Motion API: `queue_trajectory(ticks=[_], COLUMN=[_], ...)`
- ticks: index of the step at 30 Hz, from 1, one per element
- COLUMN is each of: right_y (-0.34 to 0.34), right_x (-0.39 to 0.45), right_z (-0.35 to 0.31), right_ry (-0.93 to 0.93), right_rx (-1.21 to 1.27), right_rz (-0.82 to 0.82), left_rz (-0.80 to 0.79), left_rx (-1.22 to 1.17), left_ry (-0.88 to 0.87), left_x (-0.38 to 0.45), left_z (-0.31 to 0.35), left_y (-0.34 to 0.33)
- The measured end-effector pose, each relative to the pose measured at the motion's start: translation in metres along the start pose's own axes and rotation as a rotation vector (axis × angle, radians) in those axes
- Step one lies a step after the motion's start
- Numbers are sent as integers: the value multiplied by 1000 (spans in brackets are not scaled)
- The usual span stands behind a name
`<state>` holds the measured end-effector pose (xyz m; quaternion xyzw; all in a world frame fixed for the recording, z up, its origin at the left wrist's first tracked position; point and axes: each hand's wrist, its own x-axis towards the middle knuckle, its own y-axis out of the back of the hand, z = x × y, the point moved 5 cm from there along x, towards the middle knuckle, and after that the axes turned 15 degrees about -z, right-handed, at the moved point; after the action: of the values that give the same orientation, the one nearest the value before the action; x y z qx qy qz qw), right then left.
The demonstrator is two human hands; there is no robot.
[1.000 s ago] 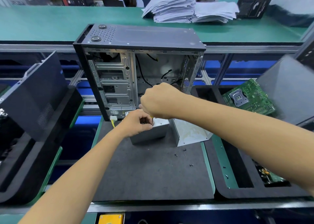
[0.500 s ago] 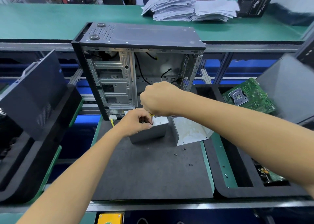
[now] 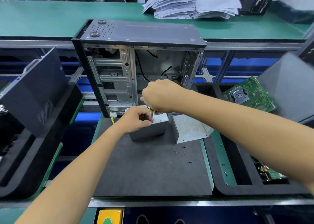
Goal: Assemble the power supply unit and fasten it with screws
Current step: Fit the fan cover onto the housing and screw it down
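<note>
A screw was being driven into the PSU (image 3: 149, 130), steadied by the left hand (image 3: 136, 120), with a screwdriver (image 3: 151, 115) gripped in the right hand (image 3: 159, 96); loose screws (image 3: 183, 146) remained on the surface (image 3: 144, 169).

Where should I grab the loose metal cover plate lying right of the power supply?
Judging by its pose, take the metal cover plate by its raised bent edge on the left, next to the power supply, pinching from above. The rest lies flat on the mat, offering little purchase.
</note>
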<state>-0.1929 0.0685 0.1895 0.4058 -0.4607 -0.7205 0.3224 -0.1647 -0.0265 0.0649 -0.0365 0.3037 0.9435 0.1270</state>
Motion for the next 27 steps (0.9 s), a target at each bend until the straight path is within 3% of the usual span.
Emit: queue_trajectory(ticks=[6, 13, 18, 27], right_y=[-3, 0, -3, -1], right_x=[-3, -9, -11, -7], right_z=[6, -5, -6, -5], right_ry=[114, 57, 130, 45], right_rx=[192, 23, 167, 100], right_rz=[-144, 31, -118, 43], left_rz=[-4, 39, 15, -6], left_rx=[16, 31, -6, 20], left_ry=[0, 41, 3, 31], left_x=[1, -1, -2, -1], left_z=[1, -2, 4, 3], left_y=[-1, -2, -3, -3])
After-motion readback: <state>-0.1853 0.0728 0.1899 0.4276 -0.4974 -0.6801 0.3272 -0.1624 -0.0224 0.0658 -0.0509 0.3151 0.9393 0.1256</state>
